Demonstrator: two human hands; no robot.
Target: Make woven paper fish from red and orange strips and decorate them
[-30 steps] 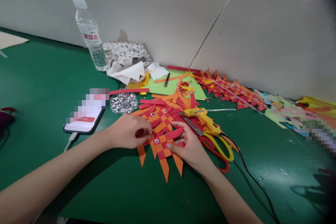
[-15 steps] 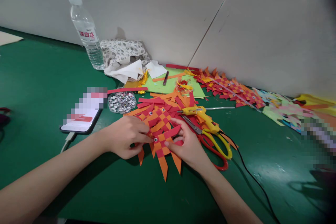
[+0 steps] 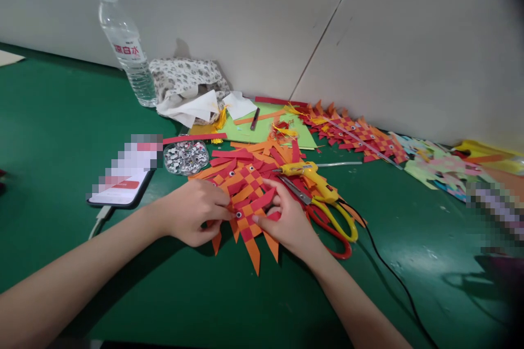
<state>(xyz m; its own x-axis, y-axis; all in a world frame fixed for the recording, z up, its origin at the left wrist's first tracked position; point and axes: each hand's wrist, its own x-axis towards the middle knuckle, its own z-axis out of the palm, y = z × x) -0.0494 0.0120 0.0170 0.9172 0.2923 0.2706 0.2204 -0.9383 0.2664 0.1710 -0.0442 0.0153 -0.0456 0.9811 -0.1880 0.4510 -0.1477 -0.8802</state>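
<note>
A woven fish of red and orange paper strips point(image 3: 248, 222), with a small googly eye, lies on the green table point(image 3: 61, 136) in front of me. My left hand point(image 3: 192, 211) pinches its left edge, fingertips close to the eye. From the right, my right hand point(image 3: 289, 222) grips the same fish, thumb on top and fingers curled under its red strip. More woven fish point(image 3: 241, 177) are piled just behind it.
A yellow glue gun point(image 3: 311, 173) and scissors point(image 3: 331, 218) lie right of my hands, a black cord trailing away. A dish of googly eyes point(image 3: 185, 156), a phone point(image 3: 123, 180), a water bottle point(image 3: 125, 49), crumpled cloth, green paper and more paper fish point(image 3: 356, 133) line the wall.
My left hand has slid right onto the fish's left edge and closed its fingertips by the eye. The view has drifted slightly, and my right hand keeps its hold.
</note>
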